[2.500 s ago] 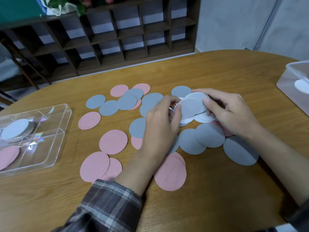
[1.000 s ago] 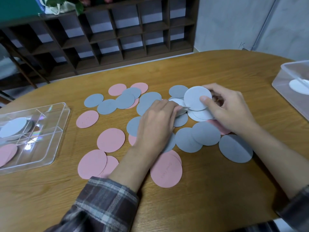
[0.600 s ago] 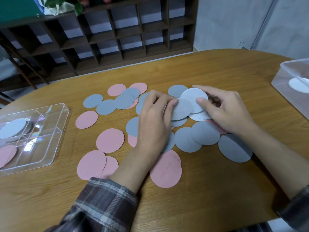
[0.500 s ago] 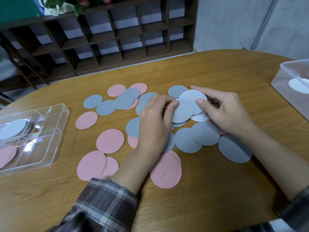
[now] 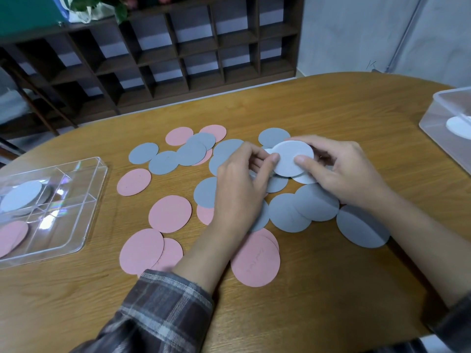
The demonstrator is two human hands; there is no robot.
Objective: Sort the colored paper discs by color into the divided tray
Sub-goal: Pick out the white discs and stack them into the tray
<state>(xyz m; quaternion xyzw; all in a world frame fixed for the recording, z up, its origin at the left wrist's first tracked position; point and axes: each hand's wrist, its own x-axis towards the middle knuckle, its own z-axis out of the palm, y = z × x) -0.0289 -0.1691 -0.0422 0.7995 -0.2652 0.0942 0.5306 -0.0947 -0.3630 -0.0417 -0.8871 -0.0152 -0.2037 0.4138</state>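
Pink discs point(image 5: 170, 214) and grey-blue discs point(image 5: 288, 216) lie scattered over the wooden table point(image 5: 331, 110). A white disc point(image 5: 289, 155) sits on top of a small stack of white discs just above the middle of the pile. My right hand point(image 5: 341, 169) pinches it with the thumb on top, and my left hand point(image 5: 242, 184) holds its left edge with thumb and fingers. The clear divided tray point(image 5: 84, 200) stands at the left, with grey-blue discs point(image 5: 21, 198) in a far compartment and pink discs point(image 5: 11, 236) in a near one.
A second clear container point(image 5: 433, 121) with a white disc point(image 5: 458, 126) in it stands at the table's right edge. A dark wooden cubby shelf point(image 5: 178, 54) runs behind the table.
Both hands have gathered white discs from the pile into a stack. A white disc now lies on top, where a grey-blue disc under my left fingers showed half a second ago.
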